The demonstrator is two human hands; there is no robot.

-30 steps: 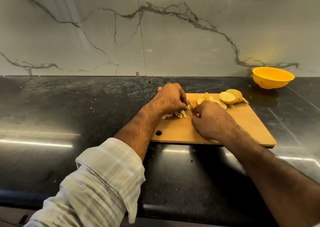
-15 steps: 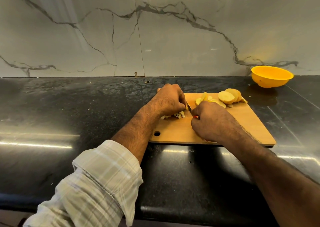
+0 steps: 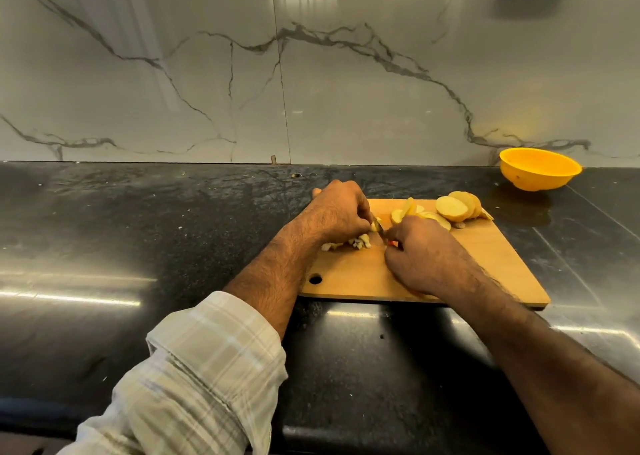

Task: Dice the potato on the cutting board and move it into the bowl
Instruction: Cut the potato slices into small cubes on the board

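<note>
Two hands meet over the wooden cutting board (image 3: pixel 433 274), which lies on the black stone counter (image 3: pixel 138 232) with its near edge close to the counter's front edge. The left hand (image 3: pixel 337 212) sits at the board's far left corner with its fingers curled down over a small piece of potato (image 3: pixel 374 225), holding it against the wood. The right hand (image 3: pixel 420 255) is closed round a knife handle, of which only a red-orange speck (image 3: pixel 392 243) shows; the dark blade (image 3: pixel 378 227) runs up between the two hands, against the held piece. Small diced bits (image 3: pixel 360 241) lie on the board just under the left hand. Round potato slices (image 3: pixel 450 208) lean on one another along the board's far edge, toward its right corner. The yellow bowl (image 3: pixel 538 174) stands on the counter beyond the board's far right corner, against the marbled wall (image 3: pixel 311 90), well apart from both hands. A checked sleeve (image 3: pixel 194 378) is rolled back on the left forearm.
</note>
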